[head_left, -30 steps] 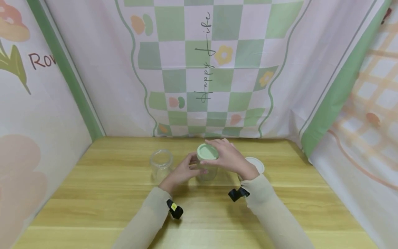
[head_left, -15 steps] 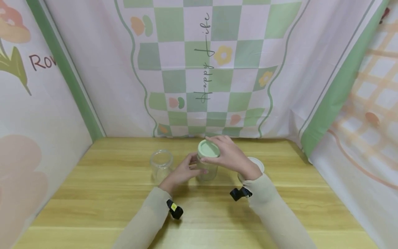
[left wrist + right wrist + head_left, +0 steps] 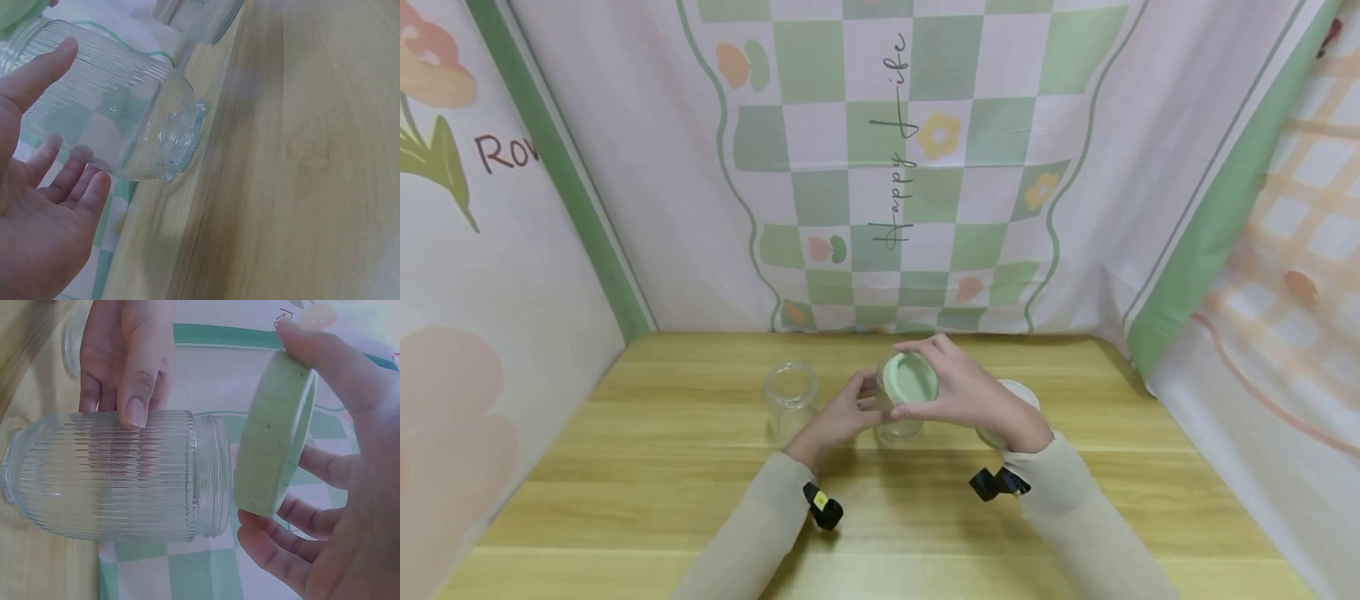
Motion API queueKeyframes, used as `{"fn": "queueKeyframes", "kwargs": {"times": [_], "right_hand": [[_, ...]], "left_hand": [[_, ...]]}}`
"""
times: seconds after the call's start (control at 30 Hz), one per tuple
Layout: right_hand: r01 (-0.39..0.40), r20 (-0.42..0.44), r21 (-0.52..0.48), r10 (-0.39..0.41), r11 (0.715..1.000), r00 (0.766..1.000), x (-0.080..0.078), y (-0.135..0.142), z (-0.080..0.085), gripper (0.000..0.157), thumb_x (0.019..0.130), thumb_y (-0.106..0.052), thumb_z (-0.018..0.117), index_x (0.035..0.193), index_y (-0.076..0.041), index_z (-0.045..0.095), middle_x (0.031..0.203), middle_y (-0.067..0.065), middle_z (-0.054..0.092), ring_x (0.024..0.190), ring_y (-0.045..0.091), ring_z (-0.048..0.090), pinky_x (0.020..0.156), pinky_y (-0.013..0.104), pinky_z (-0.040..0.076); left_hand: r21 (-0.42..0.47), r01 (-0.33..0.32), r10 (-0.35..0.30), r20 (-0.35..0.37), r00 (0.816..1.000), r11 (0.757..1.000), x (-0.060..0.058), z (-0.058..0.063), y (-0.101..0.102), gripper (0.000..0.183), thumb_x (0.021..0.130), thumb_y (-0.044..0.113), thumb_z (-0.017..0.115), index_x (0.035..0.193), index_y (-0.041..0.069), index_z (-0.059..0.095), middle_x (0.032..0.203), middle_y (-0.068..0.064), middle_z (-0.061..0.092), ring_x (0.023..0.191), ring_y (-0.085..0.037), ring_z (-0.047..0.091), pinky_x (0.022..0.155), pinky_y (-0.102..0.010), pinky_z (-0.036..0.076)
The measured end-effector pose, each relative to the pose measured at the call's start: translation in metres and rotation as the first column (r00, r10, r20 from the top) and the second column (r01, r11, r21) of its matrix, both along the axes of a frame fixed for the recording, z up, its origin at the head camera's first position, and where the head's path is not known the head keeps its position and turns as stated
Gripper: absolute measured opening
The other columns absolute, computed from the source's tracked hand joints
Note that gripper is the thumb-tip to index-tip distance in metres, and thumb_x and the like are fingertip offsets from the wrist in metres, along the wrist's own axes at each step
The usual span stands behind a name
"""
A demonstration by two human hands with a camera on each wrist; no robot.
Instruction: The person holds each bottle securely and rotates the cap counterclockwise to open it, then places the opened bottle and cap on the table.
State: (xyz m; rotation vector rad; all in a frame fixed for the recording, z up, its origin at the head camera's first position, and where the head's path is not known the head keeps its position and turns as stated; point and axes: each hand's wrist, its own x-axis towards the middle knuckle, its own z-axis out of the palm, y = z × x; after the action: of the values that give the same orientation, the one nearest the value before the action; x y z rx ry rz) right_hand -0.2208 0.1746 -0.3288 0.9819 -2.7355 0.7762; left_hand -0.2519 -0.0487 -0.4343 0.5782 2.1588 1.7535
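My left hand grips a ribbed clear glass jar by its side, thumb on the near wall and fingers behind. The jar stands upright on the table. A pale green lid is pinched at its edge by my right hand, thumb on one side and fingers on the other. In the right wrist view the lid is tilted, with a gap between it and the jar's threaded mouth. The left wrist view shows the jar's body through the thumb and fingers, and only a corner of the lid.
An uncovered glass jar stands left of my left hand. A jar with a white lid is partly hidden behind my right wrist. The wooden table ends at a checkered cloth at the back.
The green lid has come up off the jar's mouth and tilted toward me, and my right hand has moved slightly right with it. My left hand stays on the jar.
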Motion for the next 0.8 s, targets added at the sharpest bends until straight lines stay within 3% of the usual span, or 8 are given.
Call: {"fn": "queueKeyframes", "kwargs": {"times": [0.33,0.53,0.8], "right_hand": [[-0.039,0.116,-0.037,0.043,0.999,0.992,0.014,0.007,0.0,0.091,0.074,-0.06,0.083,0.143,-0.014,0.047,0.121,0.004,0.046,0.103,0.019,0.052,0.083,0.037,0.053],[-0.058,0.151,-0.054,0.066,0.997,0.986,0.019,0.01,-0.004,0.086,0.075,-0.062,0.08,0.141,-0.019,0.046,0.127,0.001,0.046,0.107,0.016,0.052,0.089,0.036,0.052],[-0.172,0.175,-0.125,0.192,0.977,0.966,0.021,0.012,-0.011,0.079,0.081,-0.049,0.083,0.141,-0.012,0.046,0.128,0.005,0.053,0.107,0.019,0.056,0.089,0.045,0.054]], "left_hand": [[-0.02,-0.013,0.014,0.017,1.0,1.0,0.0,-0.002,-0.001,0.086,0.086,0.045,0.079,0.153,0.021,0.031,0.153,-0.005,0.036,0.14,-0.035,0.035,0.113,-0.056,0.033],[-0.011,-0.026,0.026,0.007,1.0,1.0,0.0,-0.002,0.0,0.084,0.084,0.044,0.081,0.151,0.02,0.035,0.15,-0.004,0.041,0.137,-0.032,0.04,0.111,-0.055,0.036],[-0.008,-0.017,0.017,-0.005,1.0,1.0,-0.001,-0.004,0.0,0.086,0.086,0.043,0.079,0.153,0.016,0.032,0.15,-0.006,0.041,0.136,-0.033,0.041,0.11,-0.056,0.037]]}}
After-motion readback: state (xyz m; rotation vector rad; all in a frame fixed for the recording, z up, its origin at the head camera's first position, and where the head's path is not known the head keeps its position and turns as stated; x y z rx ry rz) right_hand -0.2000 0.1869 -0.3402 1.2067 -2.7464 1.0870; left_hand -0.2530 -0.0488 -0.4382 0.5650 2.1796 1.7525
